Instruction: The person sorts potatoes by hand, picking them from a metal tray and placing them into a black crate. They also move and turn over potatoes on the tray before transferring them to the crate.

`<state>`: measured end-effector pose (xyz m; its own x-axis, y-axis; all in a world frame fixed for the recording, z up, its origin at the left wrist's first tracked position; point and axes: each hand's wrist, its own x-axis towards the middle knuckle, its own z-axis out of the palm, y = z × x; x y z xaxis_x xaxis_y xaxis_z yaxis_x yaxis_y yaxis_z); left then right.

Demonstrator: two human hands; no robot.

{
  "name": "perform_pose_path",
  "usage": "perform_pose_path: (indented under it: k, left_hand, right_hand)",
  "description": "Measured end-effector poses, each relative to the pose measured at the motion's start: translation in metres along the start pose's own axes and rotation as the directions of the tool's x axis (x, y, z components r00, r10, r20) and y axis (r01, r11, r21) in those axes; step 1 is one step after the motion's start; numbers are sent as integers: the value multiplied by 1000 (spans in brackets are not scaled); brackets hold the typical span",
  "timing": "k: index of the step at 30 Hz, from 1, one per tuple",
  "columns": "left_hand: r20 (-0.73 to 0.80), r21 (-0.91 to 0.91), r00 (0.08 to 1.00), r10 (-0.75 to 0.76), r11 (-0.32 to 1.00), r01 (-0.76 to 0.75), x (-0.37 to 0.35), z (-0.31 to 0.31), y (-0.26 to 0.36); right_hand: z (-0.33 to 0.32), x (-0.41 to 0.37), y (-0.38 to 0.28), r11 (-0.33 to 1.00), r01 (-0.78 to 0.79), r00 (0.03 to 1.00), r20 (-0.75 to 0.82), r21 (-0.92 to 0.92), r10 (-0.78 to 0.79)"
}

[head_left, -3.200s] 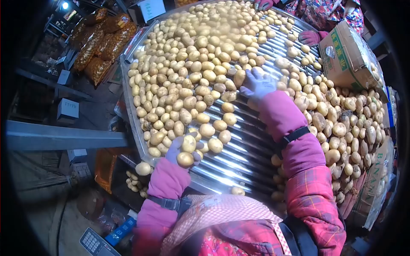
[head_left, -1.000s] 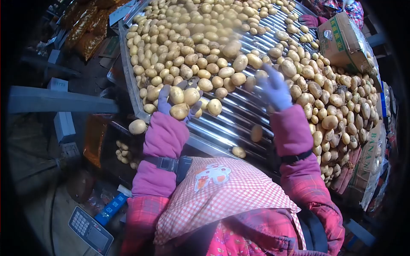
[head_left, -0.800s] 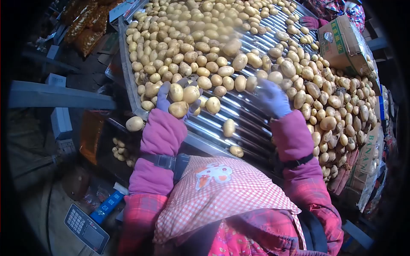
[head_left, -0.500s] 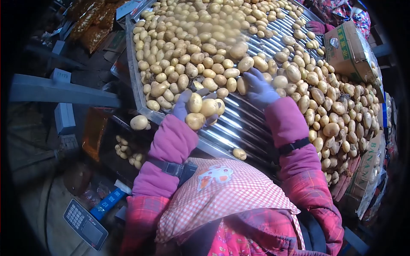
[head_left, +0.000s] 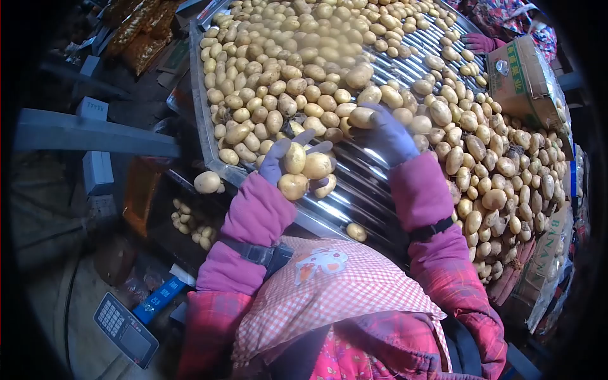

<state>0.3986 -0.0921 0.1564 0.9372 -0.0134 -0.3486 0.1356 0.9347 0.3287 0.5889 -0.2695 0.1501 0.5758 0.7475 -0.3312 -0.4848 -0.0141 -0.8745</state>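
We log our left hand [head_left: 278, 164] near centre, gloved fingers curled and clamped round a cluster of potatoes [head_left: 293, 187]. Our right hand [head_left: 395, 137] is at 1 o'clock, fingers clamped on one oblong potato [head_left: 361, 118] above the ribbed metal bench [head_left: 375, 210]. We tag loose potatoes [head_left: 294, 87] spread from 10 to 12, a second heap [head_left: 495, 200] at 3, a lone potato [head_left: 356, 232] at 4, and a carton [head_left: 527, 82] at 2.
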Motion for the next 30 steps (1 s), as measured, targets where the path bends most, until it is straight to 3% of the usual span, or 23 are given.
perform_pose_path:
  k: [1,2,3,5,6,7,9,10,11,13,16,17,19,21,22,23,24,25,26,27,28,29,30]
  left_hand:
    - [83,-20,997,6,1000,-4,2,-6,0]
    - [165,-42,986,10,999,-3,2,-10,-2]
    - [160,-44,987,9,999,-2,-1,-3,-1]
    - [97,116,983,155,979,-165,-8,17,3]
    - [64,-40,994,84,996,-82,0,10,2]
    - [66,-46,994,88,995,-85,0,10,2]
    - [230,-168,971,66,985,-27,0,15,1]
    - [297,-127,954,47,992,-9,3,22,4]
    - [296,-128,954,47,992,-9,4,22,4]
    - [230,-98,973,31,995,-8,2,21,5]
    - [155,-122,986,65,991,-46,2,21,3]
    - [100,-121,993,70,991,-58,0,21,2]
    - [72,-78,993,98,993,-92,2,22,4]
    - [206,-51,977,53,998,-43,3,27,7]
    - [180,-61,982,63,997,-53,2,28,6]
    - [179,-61,982,67,997,-57,3,29,7]
    - [193,-64,979,69,996,-58,3,29,7]
    - [209,-65,975,71,996,-59,3,30,7]
    - [211,-64,975,73,996,-60,4,26,6]
    - [196,-30,979,57,998,-52,6,16,7]
    - [180,4,983,48,999,-49,7,6,7]
    - [27,66,996,87,994,-89,6,-2,3]
    - [1,40,995,98,994,-98,4,-1,1]
  right_hand:
    - [18,0,4,1000,0,1000,-24,0,0]
    - [29,-3,7,993,86,993,91,-82,-78]
    - [38,-4,17,918,263,955,212,-298,-205]
    - [63,-22,0,837,201,964,256,-509,-75]
    - [45,-12,2,773,291,949,272,-564,-158]
    - [29,-2,2,796,338,941,165,-502,-296]
    - [6,15,-19,856,55,930,-285,-515,-231]
    - [-16,32,-19,669,1,866,-334,-743,-372]
    - [-32,42,-22,557,-154,848,-399,-816,-350]
    - [-15,52,-35,322,-266,902,-352,-909,-249]
    - [6,70,-16,61,-216,901,-223,-975,-373]
    - [6,73,-7,71,-203,908,-215,-977,-359]
    - [-2,82,6,256,-197,841,-297,-946,-452]
    - [-16,86,4,400,20,853,-193,-916,-485]
    - [-20,88,3,762,124,914,-226,-636,-338]
    - [-27,86,0,966,147,965,-183,-214,-188]
    - [-14,69,-11,964,231,973,26,-133,-229]
    - [28,42,-32,993,112,994,4,-44,-111]
    - [33,45,-20,996,68,981,177,56,-77]
    - [47,44,-13,988,-92,977,202,121,66]
    - [58,42,-2,995,-18,961,276,95,-9]
    - [65,42,10,986,-84,952,303,147,36]
    - [77,32,9,981,-117,959,276,158,69]
